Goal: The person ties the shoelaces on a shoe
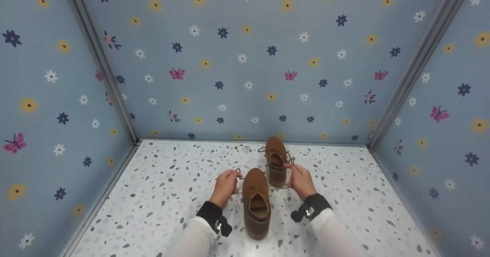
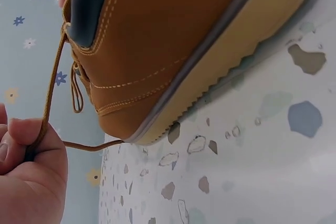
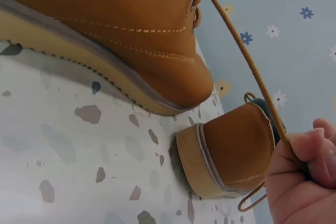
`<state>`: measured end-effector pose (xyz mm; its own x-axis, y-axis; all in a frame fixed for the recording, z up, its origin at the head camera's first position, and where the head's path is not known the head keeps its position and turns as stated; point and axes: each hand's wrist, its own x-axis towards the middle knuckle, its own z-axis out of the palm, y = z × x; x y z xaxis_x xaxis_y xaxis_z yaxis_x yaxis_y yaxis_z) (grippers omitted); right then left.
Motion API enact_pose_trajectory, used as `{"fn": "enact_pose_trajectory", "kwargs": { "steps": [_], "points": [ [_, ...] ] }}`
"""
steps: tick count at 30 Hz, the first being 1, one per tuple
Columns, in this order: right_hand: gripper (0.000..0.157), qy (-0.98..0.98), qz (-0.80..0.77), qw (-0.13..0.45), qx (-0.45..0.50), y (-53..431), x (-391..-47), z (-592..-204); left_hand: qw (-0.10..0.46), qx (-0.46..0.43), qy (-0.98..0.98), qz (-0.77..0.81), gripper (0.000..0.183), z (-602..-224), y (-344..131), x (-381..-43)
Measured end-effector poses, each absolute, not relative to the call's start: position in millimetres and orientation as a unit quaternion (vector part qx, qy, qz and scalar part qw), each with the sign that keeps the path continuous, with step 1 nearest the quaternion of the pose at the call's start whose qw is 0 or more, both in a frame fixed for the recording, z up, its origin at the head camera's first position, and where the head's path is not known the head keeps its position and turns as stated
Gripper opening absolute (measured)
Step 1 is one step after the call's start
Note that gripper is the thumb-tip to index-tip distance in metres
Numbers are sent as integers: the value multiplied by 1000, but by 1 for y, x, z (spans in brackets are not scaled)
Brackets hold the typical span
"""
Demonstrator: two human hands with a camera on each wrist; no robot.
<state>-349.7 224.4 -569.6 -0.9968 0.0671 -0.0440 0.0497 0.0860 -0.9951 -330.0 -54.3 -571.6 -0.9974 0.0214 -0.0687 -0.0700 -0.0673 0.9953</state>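
Note:
A brown lace-up shoe point(image 1: 254, 178) stands on the speckled surface between my hands, its toe pointing away from me. My left hand point(image 1: 225, 187) pinches one end of its lace point(image 2: 52, 85) between thumb and fingers, off to the shoe's left. On the other side my right hand point(image 1: 302, 182) grips the opposite lace end point(image 3: 244, 51). Both ends run taut from the top of the lacing. Farther off and slightly right is a second brown shoe point(image 1: 275, 146), also toe away. Its lace loops point(image 1: 289, 158) show beside the right fingers; touching or not, I cannot tell.
The white speckled table point(image 1: 172, 165) is bounded by a floral back panel point(image 1: 260, 103), with side panels at left point(image 1: 46, 115) and right point(image 1: 451, 142). Grey metal posts stand in the corners. Each wrist wears a black strap point(image 1: 210, 213) with a camera mount.

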Motion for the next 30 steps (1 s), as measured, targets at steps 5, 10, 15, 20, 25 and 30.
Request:
{"fn": "enact_pose_trajectory", "kwargs": {
  "steps": [5,10,15,20,25,30],
  "points": [
    [40,-741,670,12,-39,227,-350,-574,28,-22,713,700,30,-576,-57,-328],
    [40,-749,661,10,-47,228,-349,-576,32,-32,731,681,32,-580,-60,-327],
    [40,-754,655,4,-59,230,-348,-575,33,-32,728,685,31,-579,-61,-325],
    [42,-752,657,-6,-50,232,-347,-572,34,-25,712,701,29,-580,-61,-325],
    [41,-737,675,-36,-28,233,-346,-571,48,-29,677,734,27,-581,-61,-327],
    [43,-728,683,-55,0,233,-346,-567,53,-17,666,744,27,-576,-60,-329]
  ]
}}
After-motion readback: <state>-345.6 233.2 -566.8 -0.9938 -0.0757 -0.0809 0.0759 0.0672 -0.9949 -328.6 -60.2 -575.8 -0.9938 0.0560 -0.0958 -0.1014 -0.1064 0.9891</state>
